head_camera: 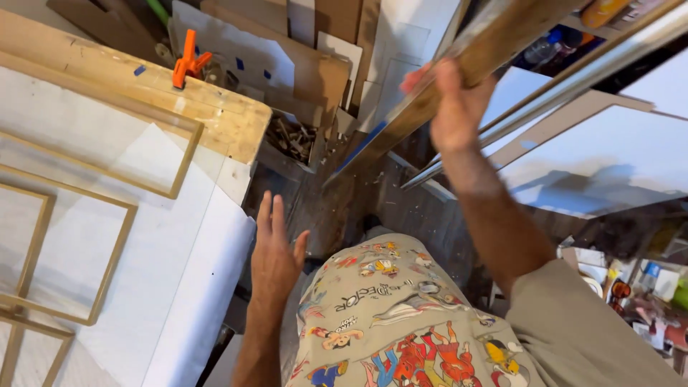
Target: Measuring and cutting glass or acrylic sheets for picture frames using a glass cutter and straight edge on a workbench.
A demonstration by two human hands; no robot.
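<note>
One hand up on a wooden strip, one hand free.

The right hand (453,107) is closed around one long wooden moulding strip (494,46), held raised and slanting; the left hand (276,247) hangs open-fingered, holding nothing, beside the white-covered workbench (193,287), where four thin wooden frames (107,143) lie and one orange clamp (188,61) stands.

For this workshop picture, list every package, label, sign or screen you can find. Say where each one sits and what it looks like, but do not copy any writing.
Blue tape tag: small blue strip on the wooden board, upper left.
Blue tape pieces: small squares on the white sheet leaning behind the orange clamp.
Small packages: cluttered shelf at lower right, mixed white, blue and red, too blurred to tell apart.
No screens or signs show.
</note>
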